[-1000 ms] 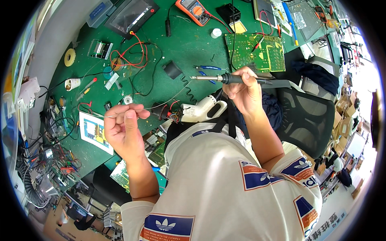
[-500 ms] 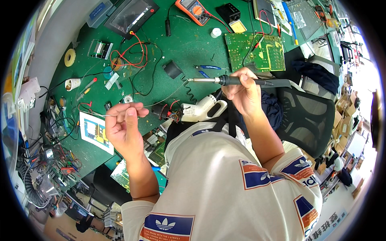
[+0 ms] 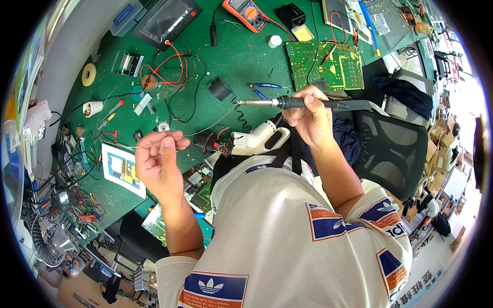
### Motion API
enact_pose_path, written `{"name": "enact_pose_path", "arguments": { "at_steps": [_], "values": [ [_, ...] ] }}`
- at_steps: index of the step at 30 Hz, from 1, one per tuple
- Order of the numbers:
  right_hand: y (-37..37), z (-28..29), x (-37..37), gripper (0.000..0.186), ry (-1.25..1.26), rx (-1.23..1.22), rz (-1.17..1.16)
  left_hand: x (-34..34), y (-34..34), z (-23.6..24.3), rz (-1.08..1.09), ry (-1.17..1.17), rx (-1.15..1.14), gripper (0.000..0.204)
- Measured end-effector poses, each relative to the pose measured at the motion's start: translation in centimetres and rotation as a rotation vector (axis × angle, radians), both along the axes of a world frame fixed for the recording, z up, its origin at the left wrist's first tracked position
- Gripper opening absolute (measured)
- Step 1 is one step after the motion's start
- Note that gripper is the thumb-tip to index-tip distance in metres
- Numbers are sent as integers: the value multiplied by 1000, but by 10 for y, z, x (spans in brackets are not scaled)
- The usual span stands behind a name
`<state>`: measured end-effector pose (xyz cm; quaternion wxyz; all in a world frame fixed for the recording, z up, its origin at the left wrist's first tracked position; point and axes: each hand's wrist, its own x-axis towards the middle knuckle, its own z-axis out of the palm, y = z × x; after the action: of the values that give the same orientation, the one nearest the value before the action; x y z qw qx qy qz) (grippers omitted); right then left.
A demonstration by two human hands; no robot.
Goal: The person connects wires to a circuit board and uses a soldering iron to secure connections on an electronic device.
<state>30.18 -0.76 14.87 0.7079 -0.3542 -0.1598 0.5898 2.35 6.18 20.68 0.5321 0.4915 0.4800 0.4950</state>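
Note:
My right hand (image 3: 310,115) is closed around the dark handle of a soldering iron (image 3: 262,102), which lies nearly level, its tip pointing left. A thin strand of solder wire (image 3: 218,122) is pinched in my left hand (image 3: 160,156), thumb against fingers. The strand curves up to the right, and its end meets or nearly meets the iron's tip above the bench. Below the tip is a white, pistol-shaped device (image 3: 252,139) with a loop handle, close to my body. Wires and dark parts show at its open left end (image 3: 221,146). A coiled black cord (image 3: 243,119) runs beside it.
On the green bench (image 3: 236,56) lie blue tweezers (image 3: 264,85), a black curved piece (image 3: 220,88) and a green circuit board (image 3: 328,66). An orange multimeter (image 3: 246,11) and a black-framed screen (image 3: 167,20) stand farther back. A mesh chair (image 3: 393,149) is at right.
The iron's tip has shifted very slightly left toward the solder wire's end. The black cable across the green circuit board has swung a little left. Both hands keep their grip.

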Motion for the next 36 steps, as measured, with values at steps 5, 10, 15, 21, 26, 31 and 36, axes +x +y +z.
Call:
{"name": "enact_pose_path", "arguments": {
  "at_steps": [5,10,15,21,26,31,36],
  "values": [
    [0,0,1,20,-17,0,1,0,1,-1,-7,22,-11,17],
    [-1,-1,0,19,-24,15,-1,0,0,-2,-9,29,-16,17],
    [-1,-2,0,19,-15,21,1,0,1,-3,-10,47,-15,17],
    [-1,-3,1,19,-27,22,-1,-1,1,-4,-12,41,-15,18],
    [-1,-4,1,18,-20,20,-3,-1,1,-4,-9,52,-18,18],
    [-2,-4,1,17,-14,17,5,-1,1,-4,-7,48,-21,17],
    [-2,-4,1,17,-22,26,7,-1,1,-4,-4,48,-28,17]
  ]
}}
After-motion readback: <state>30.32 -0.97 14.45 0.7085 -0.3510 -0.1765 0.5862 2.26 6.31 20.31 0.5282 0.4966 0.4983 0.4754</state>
